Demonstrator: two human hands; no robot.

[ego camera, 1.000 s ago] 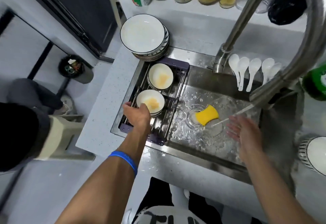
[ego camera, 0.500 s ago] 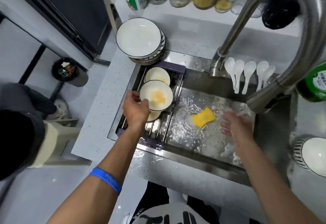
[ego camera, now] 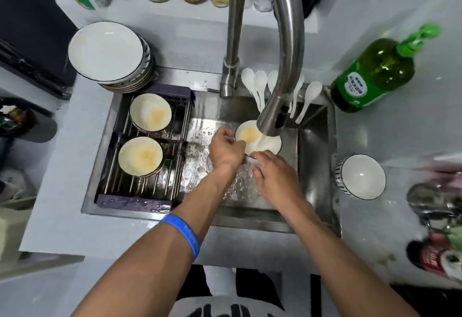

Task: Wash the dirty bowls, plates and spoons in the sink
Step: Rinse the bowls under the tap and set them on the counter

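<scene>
A dirty bowl (ego camera: 250,135) with a yellow stain sits under the running faucet (ego camera: 270,119) in the steel sink (ego camera: 315,166). My left hand (ego camera: 226,149) grips its left rim. My right hand (ego camera: 272,174) touches its near rim; how its fingers lie there is hidden. Two more stained bowls (ego camera: 150,113) (ego camera: 140,155) rest on the drain rack (ego camera: 135,201) over the sink's left half. Several white spoons (ego camera: 257,84) lie on the sink's back ledge. The sponge is hidden.
A stack of plates (ego camera: 107,51) stands on the counter at the back left. A clean bowl (ego camera: 361,176) sits right of the sink, a green soap bottle (ego camera: 375,74) behind it. Jars line the back shelf. Clutter lies at the far right.
My left hand lifted a stained bowl off the rack and carried it right, under the faucet stream. My right hand came up to the bowl's near rim. The view shifted right.
</scene>
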